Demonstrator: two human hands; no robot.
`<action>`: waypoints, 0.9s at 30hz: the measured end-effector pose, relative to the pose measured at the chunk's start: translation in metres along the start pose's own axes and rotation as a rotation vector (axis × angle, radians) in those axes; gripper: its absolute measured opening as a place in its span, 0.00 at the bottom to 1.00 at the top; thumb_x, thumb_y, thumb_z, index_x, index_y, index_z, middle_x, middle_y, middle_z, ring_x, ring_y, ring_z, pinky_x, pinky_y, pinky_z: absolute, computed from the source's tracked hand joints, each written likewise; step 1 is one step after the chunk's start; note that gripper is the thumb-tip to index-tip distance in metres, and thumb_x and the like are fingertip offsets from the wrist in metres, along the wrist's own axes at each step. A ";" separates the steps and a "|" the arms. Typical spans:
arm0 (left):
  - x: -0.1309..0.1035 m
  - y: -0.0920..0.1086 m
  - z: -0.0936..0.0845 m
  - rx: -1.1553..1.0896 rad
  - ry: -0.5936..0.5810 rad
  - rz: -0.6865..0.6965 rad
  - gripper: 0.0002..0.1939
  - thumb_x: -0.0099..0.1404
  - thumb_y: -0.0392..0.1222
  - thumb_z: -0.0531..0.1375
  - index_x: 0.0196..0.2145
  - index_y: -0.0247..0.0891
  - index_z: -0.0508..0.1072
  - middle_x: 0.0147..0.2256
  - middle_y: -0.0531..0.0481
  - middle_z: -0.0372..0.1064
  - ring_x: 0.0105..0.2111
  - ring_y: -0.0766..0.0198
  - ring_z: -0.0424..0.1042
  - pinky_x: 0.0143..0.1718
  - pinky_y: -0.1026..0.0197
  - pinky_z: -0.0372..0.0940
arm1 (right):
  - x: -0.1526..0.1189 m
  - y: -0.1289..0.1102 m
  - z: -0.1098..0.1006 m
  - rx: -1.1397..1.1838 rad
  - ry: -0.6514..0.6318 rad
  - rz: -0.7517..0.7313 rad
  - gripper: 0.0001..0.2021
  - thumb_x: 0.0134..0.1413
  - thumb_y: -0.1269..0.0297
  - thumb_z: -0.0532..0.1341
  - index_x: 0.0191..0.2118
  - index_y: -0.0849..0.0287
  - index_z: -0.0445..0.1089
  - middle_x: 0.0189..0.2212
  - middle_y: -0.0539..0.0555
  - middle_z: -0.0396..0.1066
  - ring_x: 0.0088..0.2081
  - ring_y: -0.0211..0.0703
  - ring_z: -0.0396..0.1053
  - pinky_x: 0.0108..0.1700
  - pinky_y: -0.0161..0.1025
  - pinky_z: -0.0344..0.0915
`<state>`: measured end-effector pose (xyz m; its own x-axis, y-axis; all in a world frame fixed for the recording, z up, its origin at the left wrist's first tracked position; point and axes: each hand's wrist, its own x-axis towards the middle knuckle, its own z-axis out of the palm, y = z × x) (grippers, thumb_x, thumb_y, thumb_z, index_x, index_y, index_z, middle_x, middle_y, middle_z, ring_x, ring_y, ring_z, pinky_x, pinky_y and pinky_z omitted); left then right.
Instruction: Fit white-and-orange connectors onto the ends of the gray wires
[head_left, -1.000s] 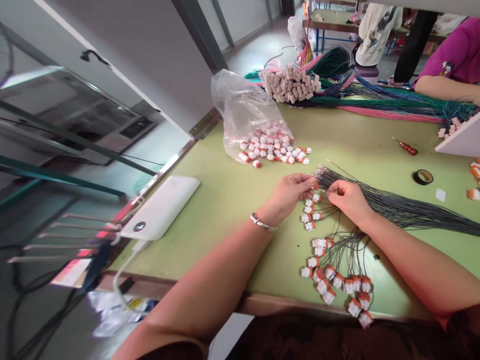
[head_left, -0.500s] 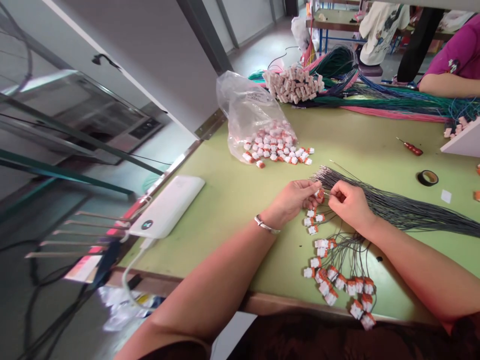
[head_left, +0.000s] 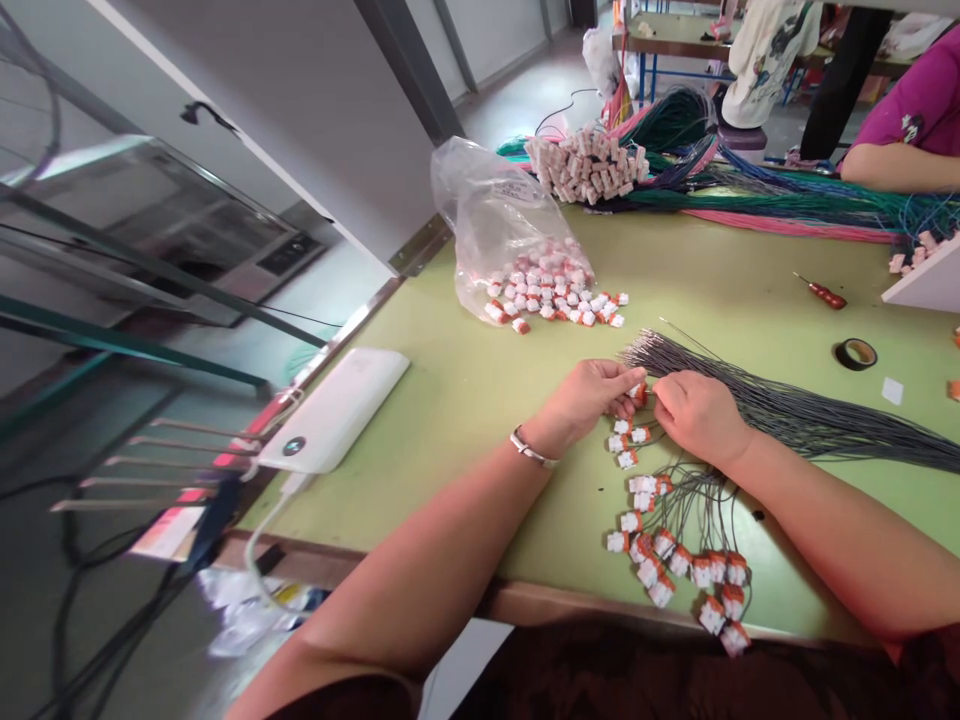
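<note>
My left hand pinches a white and orange connector between thumb and fingers. Right beside it, my right hand is closed on a thin dark wire, whose end meets the connector's orange side. A bundle of dark wires with bare metal tips lies just behind my right hand. Below my hands, several connectors joined to dark wires are spread toward the table's front edge. Loose connectors spill from a clear plastic bag farther back.
A white power bank with a cable lies at the left edge of the green table. On the right are a red-handled awl and black tape. Coloured wire bundles cross the back; another person's arm rests behind them.
My right hand has moved slightly left, bringing the wire up to the connector and closing the gap. My left hand stays almost in place.
</note>
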<state>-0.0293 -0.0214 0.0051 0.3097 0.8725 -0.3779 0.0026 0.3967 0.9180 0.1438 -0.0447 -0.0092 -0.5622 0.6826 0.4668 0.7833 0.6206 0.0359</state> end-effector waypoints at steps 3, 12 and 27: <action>-0.002 0.001 0.004 0.021 0.012 -0.006 0.16 0.63 0.42 0.62 0.21 0.32 0.69 0.15 0.53 0.66 0.14 0.73 0.64 0.17 0.70 0.59 | 0.001 -0.005 0.000 0.023 0.002 0.019 0.10 0.56 0.73 0.52 0.25 0.58 0.63 0.21 0.52 0.66 0.26 0.40 0.60 0.29 0.38 0.50; -0.004 0.001 0.003 -0.078 -0.030 -0.027 0.16 0.64 0.43 0.62 0.22 0.30 0.70 0.19 0.51 0.69 0.15 0.75 0.64 0.18 0.70 0.60 | 0.007 -0.004 -0.006 0.690 -0.051 0.542 0.02 0.46 0.68 0.57 0.26 0.57 0.64 0.19 0.47 0.68 0.20 0.35 0.62 0.26 0.33 0.57; -0.006 -0.001 0.010 -0.002 0.004 -0.018 0.15 0.62 0.42 0.63 0.22 0.32 0.69 0.14 0.55 0.65 0.14 0.75 0.63 0.18 0.72 0.59 | 0.007 -0.011 0.001 0.647 -0.076 0.547 0.04 0.44 0.67 0.57 0.22 0.57 0.62 0.19 0.49 0.67 0.21 0.35 0.59 0.27 0.34 0.57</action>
<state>-0.0214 -0.0299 0.0073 0.3053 0.8665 -0.3948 0.0062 0.4128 0.9108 0.1311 -0.0468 -0.0072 -0.1832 0.9603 0.2103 0.6570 0.2787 -0.7005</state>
